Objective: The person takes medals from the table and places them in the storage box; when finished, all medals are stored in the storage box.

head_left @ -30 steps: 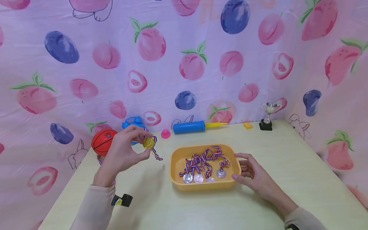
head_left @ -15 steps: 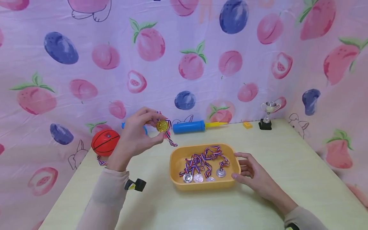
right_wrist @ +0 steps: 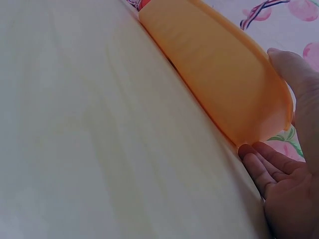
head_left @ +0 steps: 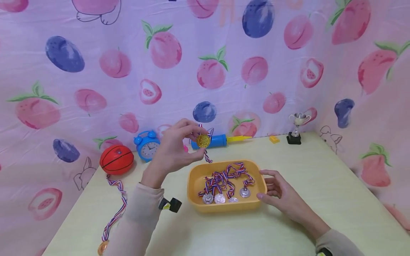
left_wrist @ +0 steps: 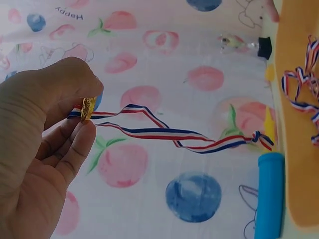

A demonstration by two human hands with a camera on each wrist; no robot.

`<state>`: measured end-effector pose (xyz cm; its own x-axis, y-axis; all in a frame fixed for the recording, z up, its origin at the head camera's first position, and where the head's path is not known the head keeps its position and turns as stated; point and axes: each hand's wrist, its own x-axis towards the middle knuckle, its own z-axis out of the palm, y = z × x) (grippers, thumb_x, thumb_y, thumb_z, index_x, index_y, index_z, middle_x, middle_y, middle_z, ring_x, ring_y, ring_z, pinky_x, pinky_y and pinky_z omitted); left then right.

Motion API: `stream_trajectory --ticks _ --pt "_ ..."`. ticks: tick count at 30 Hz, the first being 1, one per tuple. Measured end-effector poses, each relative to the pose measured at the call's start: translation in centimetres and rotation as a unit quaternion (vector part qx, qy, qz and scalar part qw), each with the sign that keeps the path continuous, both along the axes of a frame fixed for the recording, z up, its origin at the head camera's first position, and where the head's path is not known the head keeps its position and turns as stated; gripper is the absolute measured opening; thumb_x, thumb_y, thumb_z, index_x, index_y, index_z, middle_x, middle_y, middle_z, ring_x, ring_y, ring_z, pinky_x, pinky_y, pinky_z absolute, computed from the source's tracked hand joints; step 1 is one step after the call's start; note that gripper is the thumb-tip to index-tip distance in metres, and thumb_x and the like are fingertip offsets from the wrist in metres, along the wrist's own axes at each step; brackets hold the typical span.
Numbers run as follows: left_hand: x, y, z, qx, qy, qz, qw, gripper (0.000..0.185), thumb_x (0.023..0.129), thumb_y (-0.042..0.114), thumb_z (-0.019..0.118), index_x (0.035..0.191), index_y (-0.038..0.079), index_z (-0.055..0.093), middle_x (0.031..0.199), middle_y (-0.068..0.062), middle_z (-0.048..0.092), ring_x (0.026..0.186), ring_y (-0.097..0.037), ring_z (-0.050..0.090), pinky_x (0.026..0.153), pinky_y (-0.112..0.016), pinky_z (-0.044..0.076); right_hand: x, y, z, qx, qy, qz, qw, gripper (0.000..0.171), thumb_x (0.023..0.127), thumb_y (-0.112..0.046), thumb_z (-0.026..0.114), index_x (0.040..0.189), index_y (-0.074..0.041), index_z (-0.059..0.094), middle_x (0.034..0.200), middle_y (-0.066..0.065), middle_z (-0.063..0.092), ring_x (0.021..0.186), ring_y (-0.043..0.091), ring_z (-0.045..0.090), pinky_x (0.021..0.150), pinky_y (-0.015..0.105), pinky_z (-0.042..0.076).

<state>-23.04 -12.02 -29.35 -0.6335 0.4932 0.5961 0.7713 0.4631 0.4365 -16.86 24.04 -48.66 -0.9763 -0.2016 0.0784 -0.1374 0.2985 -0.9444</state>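
My left hand (head_left: 180, 142) pinches a gold medal (head_left: 203, 141) between thumb and fingers, above the rear left rim of a yellow-orange plastic bin (head_left: 224, 207). The medal's red, white and blue ribbon (left_wrist: 164, 133) hangs from it, knotted at its free end. Inside the bin lie several silver medals (head_left: 219, 198) with tangled striped ribbons (head_left: 221, 181). My right hand (head_left: 283, 199) holds the bin's right end. In the right wrist view its thumb is on the rim and its fingers touch the end wall low down.
Left on the table (head_left: 336, 185), a bronze-coloured medal (head_left: 103, 248) lies with its ribbon stretched toward a red basketball (head_left: 116, 160). Along the back stand a blue alarm clock (head_left: 148, 145), a blue pump (head_left: 218, 140), a yellow block (head_left: 274, 139) and a trophy cup (head_left: 297, 128). A pink toy is mostly hidden.
My left hand has carried the gold medal right and upward, from near the clock to above the bin's rear left. The clock and bronze-coloured medal have come into view. My right hand stays at the bin.
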Motion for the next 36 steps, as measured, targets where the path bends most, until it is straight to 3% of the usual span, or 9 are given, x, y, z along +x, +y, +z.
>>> stream_trajectory --ticks 6,13,25,32,36 --pt "0.0 1.9 -1.3 -0.003 -0.002 -0.022 0.9998 0.04 0.083 0.006 0.095 0.121 0.01 0.081 0.116 -0.001 0.069 0.101 -0.017 0.068 0.092 -0.035 0.062 -0.1 0.0 0.1 0.005 -0.007 -0.002 1.0 0.074 0.104 -0.028 0.083 0.165 -0.025 0.041 0.153 0.021 0.06 0.123 0.03 0.069 0.099 0.021 0.057" --pt "0.1 2.9 -3.9 -0.015 -0.036 -0.041 0.9984 0.039 0.083 0.007 0.094 0.12 0.011 0.083 0.113 0.001 0.069 0.1 -0.016 0.067 0.09 -0.033 0.061 0.0 -0.1 0.0 0.003 -0.004 0.001 1.0 0.074 0.103 -0.026 0.083 0.165 -0.024 0.041 0.152 0.021 0.061 0.122 0.03 0.069 0.099 0.022 0.058" --pt "0.6 4.0 -8.6 -0.045 -0.13 -0.026 0.9902 0.038 0.088 0.01 0.094 0.124 0.013 0.083 0.12 0.001 0.071 0.103 -0.021 0.069 0.091 -0.028 0.062 -0.1 0.1 -0.1 -0.002 -0.008 -0.001 1.0 0.075 0.103 -0.027 0.084 0.165 -0.025 0.041 0.154 0.021 0.06 0.123 0.031 0.069 0.099 0.022 0.057" --pt "1.1 4.4 -10.7 -0.067 -0.182 -0.018 0.9809 0.038 0.088 0.013 0.094 0.125 0.018 0.083 0.116 0.004 0.067 0.104 -0.022 0.068 0.094 -0.045 0.064 -0.1 0.0 0.0 0.001 -0.012 -0.001 1.0 0.075 0.103 -0.029 0.083 0.165 -0.025 0.041 0.155 0.021 0.058 0.124 0.031 0.068 0.099 0.02 0.057" --pt "1.3 4.5 -11.5 -0.095 -0.189 -0.011 0.9773 0.038 0.089 0.016 0.094 0.125 0.02 0.083 0.11 0.006 0.065 0.104 -0.024 0.068 0.092 -0.045 0.063 -0.1 0.0 0.1 0.001 -0.014 0.0 1.0 0.075 0.104 -0.029 0.083 0.165 -0.025 0.041 0.155 0.021 0.058 0.124 0.031 0.068 0.099 0.02 0.057"
